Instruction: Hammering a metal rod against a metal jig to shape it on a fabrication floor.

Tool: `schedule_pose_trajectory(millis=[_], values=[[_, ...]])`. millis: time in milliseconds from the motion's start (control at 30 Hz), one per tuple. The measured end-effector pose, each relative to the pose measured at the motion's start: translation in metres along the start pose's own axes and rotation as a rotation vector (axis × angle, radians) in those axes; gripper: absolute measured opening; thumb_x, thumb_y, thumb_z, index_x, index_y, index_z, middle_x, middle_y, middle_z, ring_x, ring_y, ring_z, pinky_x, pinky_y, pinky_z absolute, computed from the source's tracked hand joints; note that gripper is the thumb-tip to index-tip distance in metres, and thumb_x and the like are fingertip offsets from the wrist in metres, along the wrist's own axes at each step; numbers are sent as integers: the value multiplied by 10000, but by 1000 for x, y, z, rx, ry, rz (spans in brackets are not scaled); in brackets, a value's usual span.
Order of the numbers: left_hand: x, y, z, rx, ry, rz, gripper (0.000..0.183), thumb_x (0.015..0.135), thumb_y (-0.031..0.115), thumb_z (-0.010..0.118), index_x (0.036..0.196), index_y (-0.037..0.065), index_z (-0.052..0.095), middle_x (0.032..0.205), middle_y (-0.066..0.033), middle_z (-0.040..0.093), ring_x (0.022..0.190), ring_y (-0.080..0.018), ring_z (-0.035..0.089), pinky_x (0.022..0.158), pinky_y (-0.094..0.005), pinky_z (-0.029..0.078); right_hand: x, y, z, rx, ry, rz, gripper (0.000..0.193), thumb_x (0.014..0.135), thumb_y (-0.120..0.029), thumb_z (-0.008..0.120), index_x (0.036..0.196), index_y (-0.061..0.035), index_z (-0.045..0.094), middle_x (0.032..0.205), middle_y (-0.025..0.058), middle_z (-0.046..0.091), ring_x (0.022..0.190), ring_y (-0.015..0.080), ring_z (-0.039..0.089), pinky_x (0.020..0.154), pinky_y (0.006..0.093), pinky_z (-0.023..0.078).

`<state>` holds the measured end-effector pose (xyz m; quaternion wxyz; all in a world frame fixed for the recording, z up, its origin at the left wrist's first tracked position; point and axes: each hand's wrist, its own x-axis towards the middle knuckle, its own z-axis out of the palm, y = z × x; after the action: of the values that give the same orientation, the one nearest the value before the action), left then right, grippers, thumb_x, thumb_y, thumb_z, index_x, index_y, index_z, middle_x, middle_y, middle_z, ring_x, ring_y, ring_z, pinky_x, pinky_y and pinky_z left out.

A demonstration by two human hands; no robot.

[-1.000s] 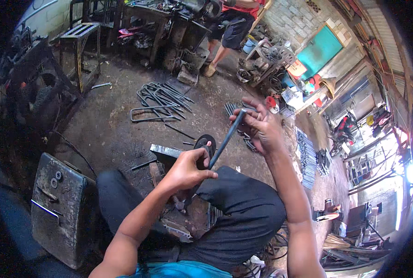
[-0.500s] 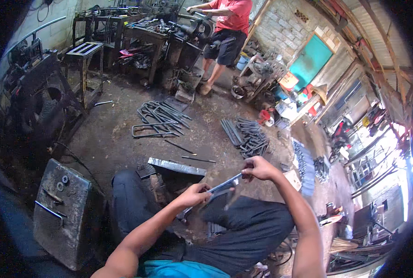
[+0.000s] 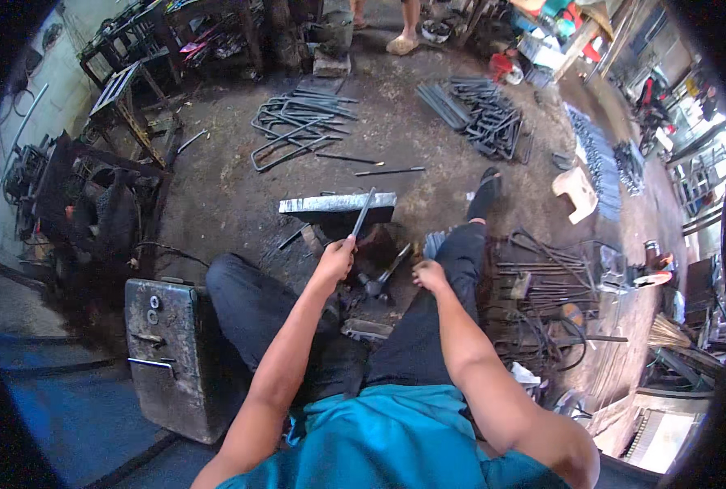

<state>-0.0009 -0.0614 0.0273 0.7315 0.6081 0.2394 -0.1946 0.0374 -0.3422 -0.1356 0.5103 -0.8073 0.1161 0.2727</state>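
My left hand [image 3: 336,262] is closed round a grey metal rod [image 3: 364,213], which tilts up and away, its far end over the edge of a steel anvil block [image 3: 338,203]. My right hand [image 3: 430,275] is apart from the rod, over my leg, its fingers loosely bent with nothing visible in them. Just left of it a hammer [image 3: 376,287] leans with its head low and its handle up. Beyond my right hand lie short grey bars [image 3: 434,243], partly hidden by my leg.
Bent U-shaped rods [image 3: 298,122] and a heap of dark metal pieces [image 3: 485,118] lie on the floor ahead. A worn metal box [image 3: 163,359] stands at my left. On the right are a white stool [image 3: 575,194] and long rods [image 3: 546,273]. Another person's feet [image 3: 401,45] show far ahead.
My right hand has let go of the rod and moved down beside the hammer. My left hand now holds the rod alone, pointing toward the anvil block. The view has tipped downward.
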Motion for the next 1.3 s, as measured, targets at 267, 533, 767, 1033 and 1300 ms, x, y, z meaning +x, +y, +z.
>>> schedule_pose_trajectory(millis=[267,533,767,1033,1300], values=[[9,-22,7,66,196,-122,445,969,475,414,823,80,557,577,45,359,454,-78,327,415,-252,252,3,-2,41,-317,-304,192,243,853,-279,577,824,-45,631,744,72,662,608,199,642,488,387,485],[24,-23,27,-30,178,-313,457,960,532,388,737,134,412,573,31,362,433,-82,310,389,-250,221,82,9,11,-427,35,23,313,721,-234,596,868,34,663,917,274,642,910,420,623,827,455,492],[10,-2,12,-26,225,-393,464,969,535,359,701,158,332,561,53,260,428,-66,231,381,-247,155,129,9,44,-896,-223,-142,364,687,-233,632,1002,-53,654,1108,187,616,923,365,629,808,429,518],[33,11,32,15,212,-429,478,955,568,361,704,162,328,565,53,265,447,-62,243,393,-233,177,173,79,66,-1206,-253,-342,449,783,-325,515,1163,-91,566,1331,114,478,1245,324,364,988,493,319],[30,18,30,17,235,-491,494,941,599,353,717,159,330,559,42,276,447,-62,239,394,-234,177,174,66,84,1341,10,620,245,818,-274,580,1023,-179,674,1132,58,563,1127,244,459,905,425,390]])
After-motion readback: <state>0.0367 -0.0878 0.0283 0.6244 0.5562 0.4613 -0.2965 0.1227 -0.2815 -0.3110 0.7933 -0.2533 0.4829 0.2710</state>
